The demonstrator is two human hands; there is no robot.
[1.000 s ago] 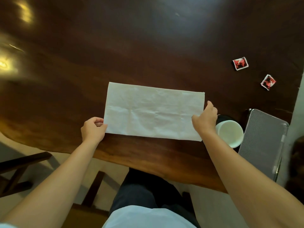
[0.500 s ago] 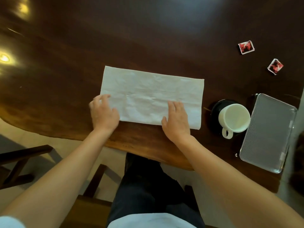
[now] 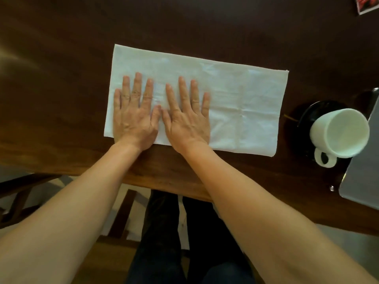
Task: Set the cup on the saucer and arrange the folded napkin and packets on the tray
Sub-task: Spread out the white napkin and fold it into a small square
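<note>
Pressing flat: left hand [image 3: 134,117] and right hand [image 3: 187,117] lie side by side, palms down, on the left half of the napkin [image 3: 235,103], thumbs almost touching; fingers [image 3: 137,85] are spread and straight, gripping nothing. Likely purpose: to smooth the sheet and hold it against the surface [image 3: 61,58] before a further fold.

Napkin: white, a long rectangle, creased, lying near the front edge of the dark wooden surface; not yet on the tray.

Cup [image 3: 340,134]: white, empty, handle toward the person, already resting on the black saucer [image 3: 305,113], just right of the napkin.

Tray [image 3: 361,181]: grey metal, at the right border, mostly cut off, beside the cup.

Packet [image 3: 367,4]: red and white, one partly visible at the top right corner, well apart from the tray.

Obstructions: none between napkin and tray except cup and saucer, which sit directly in that path.
</note>
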